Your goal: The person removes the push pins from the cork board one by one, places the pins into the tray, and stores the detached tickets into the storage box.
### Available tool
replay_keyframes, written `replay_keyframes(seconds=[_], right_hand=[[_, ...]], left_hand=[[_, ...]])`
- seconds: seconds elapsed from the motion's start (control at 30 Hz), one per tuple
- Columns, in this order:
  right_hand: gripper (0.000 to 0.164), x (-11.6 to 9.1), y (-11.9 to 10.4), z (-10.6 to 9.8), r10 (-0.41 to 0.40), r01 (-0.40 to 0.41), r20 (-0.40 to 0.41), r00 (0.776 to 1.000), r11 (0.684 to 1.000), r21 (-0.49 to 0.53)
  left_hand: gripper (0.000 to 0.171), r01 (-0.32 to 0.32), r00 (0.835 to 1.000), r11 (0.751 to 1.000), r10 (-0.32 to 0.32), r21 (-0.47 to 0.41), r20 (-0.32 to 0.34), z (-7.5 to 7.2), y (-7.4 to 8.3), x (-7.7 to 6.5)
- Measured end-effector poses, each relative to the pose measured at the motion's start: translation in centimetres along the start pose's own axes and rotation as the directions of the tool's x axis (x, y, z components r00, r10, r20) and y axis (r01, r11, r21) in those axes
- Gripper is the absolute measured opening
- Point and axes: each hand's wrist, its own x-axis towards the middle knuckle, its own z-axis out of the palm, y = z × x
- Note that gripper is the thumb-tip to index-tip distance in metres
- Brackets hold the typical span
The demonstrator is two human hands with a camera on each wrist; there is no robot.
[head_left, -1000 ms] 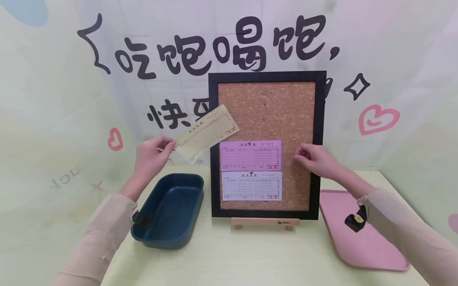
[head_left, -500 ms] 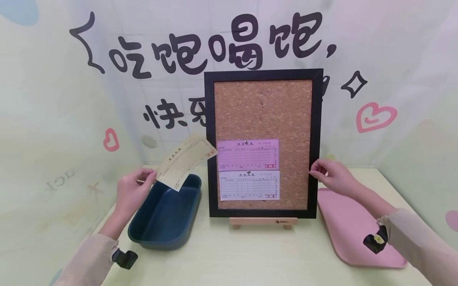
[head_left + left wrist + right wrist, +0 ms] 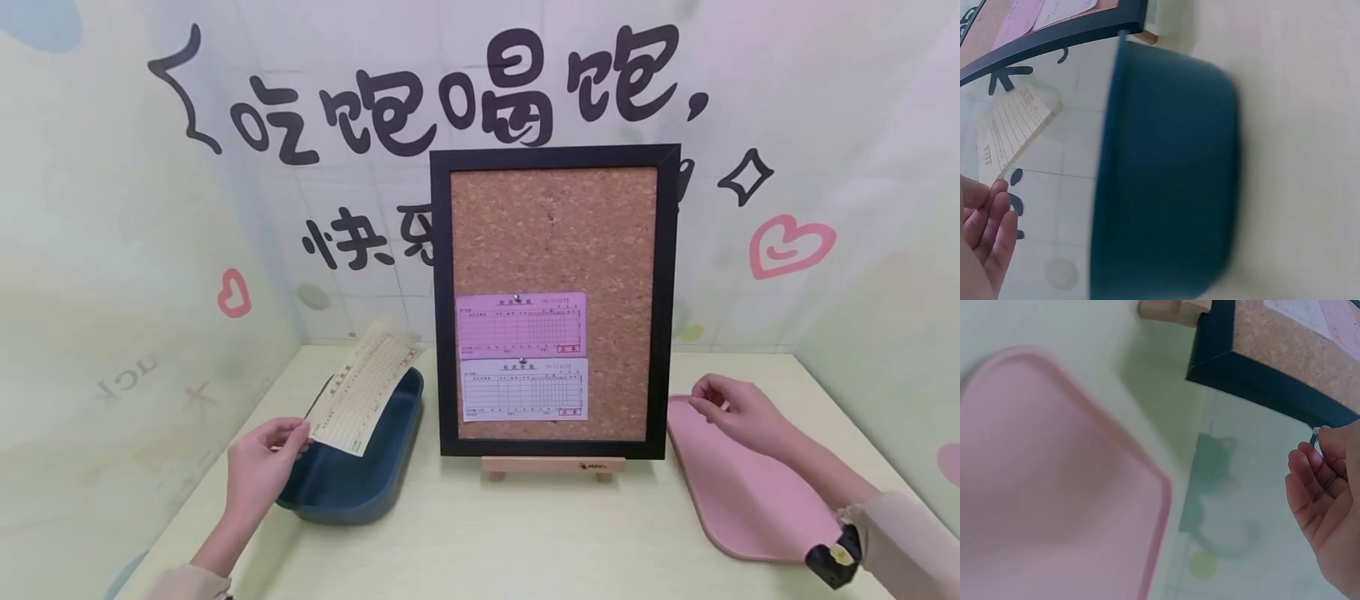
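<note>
My left hand [image 3: 264,462] pinches a pale yellow receipt slip [image 3: 363,390] by its near corner. The slip tilts over the dark blue bin [image 3: 390,467], its far end raised; in the left wrist view the slip [image 3: 1013,134] stands beyond the bin's wall [image 3: 1172,169]. My right hand [image 3: 746,412] is above the back of the pink tray [image 3: 738,487], thumb and forefinger together. Between those fingertips the right wrist view shows a small shiny pin [image 3: 1315,431]. Pinned low on the cork board [image 3: 555,229] are a pink receipt [image 3: 521,325] and a white receipt [image 3: 525,390].
The black-framed board leans on a wooden easel [image 3: 553,465] at the middle of the pale table [image 3: 517,542]. Bin and tray flank it left and right. Printed cloth walls [image 3: 135,250] close in the back and both sides.
My left hand has carried the yellow receipt down and left, from beside the board to over the blue bin. My right hand has drawn away from the board, right and down, over the pink tray.
</note>
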Motion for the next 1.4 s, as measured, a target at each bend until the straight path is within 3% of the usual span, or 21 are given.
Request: replay_keyframes(seconds=[0.23,0.53,0.8,1.03,1.2,1.4], right_hand=[[0.010,-2.0,1.9,0.6,0.018,-0.018,-0.009,1.000,1.000,0.020],[0.023,-3.2,3.6,2.0,-0.100,0.104,-0.056,0.993,0.993,0.061],[0.010,-4.5,5.6,2.1,0.007,-0.007,0.010,1.000,0.995,0.099],[0.005,-5.9,6.6,2.6,0.116,-0.128,0.132,0.984,0.988,0.088],[0.006,-6.4,7.1,3.2,0.114,-0.132,0.166,0.980,0.986,0.102],[0.010,-6.6,7.6,3.7,0.122,-0.133,0.151,0.981,0.989,0.069]], left_hand=[[0.016,0.145,0.989,0.989,-0.145,-0.003,0.044,0.3,-1.0,-1.5],[0.013,0.213,0.975,0.976,-0.215,0.035,0.065,1.4,-1.3,-2.5],[0.015,0.206,0.969,0.975,-0.215,0.079,0.124,2.1,-0.7,-2.2],[0.015,0.196,0.958,0.976,-0.210,0.092,0.193,2.6,-0.6,-2.4],[0.016,0.184,0.955,0.976,-0.205,0.116,0.216,2.7,-0.5,-2.5],[0.018,0.171,0.946,0.975,-0.203,0.145,0.252,2.8,-0.3,-2.5]])
